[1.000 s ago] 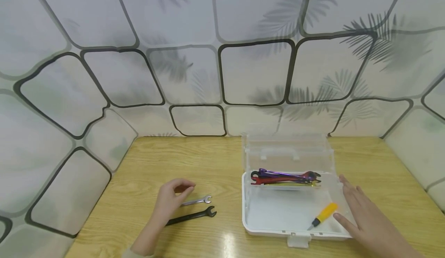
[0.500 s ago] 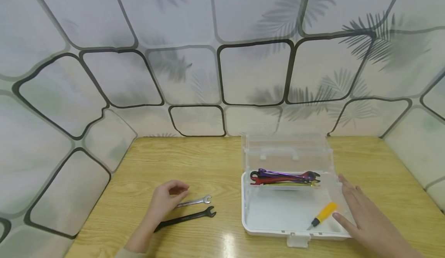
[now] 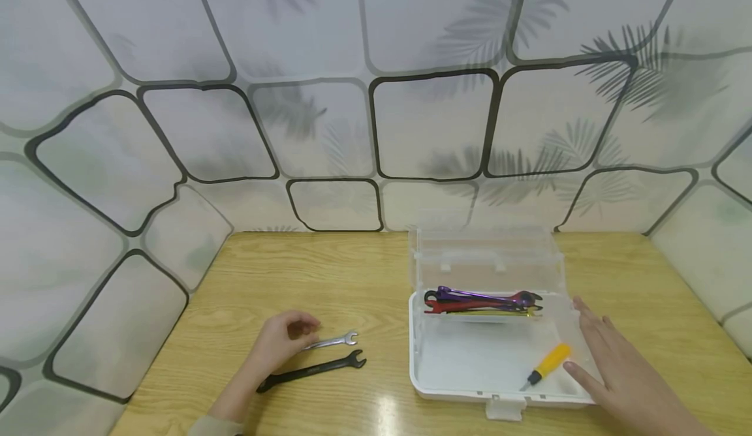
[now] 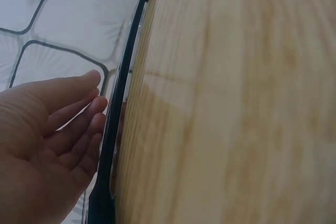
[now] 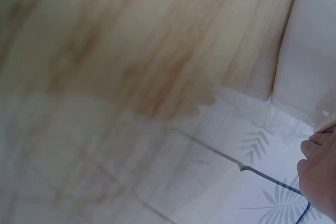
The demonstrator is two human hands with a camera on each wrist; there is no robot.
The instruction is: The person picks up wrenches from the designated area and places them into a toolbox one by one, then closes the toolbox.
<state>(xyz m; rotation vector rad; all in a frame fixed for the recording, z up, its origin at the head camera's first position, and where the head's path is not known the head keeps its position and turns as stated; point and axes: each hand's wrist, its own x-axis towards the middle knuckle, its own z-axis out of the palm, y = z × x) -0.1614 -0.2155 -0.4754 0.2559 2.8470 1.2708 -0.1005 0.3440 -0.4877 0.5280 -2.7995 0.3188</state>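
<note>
Outside the white box [image 3: 464,361], coloured wrenches [image 3: 461,305] already within, a silver wrench [image 3: 335,341] and a black wrench [image 3: 317,370] lie by the loosely curved, empty left hand [image 3: 281,342], the right hand [image 3: 617,364] straight-fingered alongside the box.

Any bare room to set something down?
Table between black wrench and white box; table beyond left hand to the wall; box floor left of yellow screwdriver. Crowded: box's back (piled wrenches), right rim (right hand), around the silver wrench (left hand).
</note>
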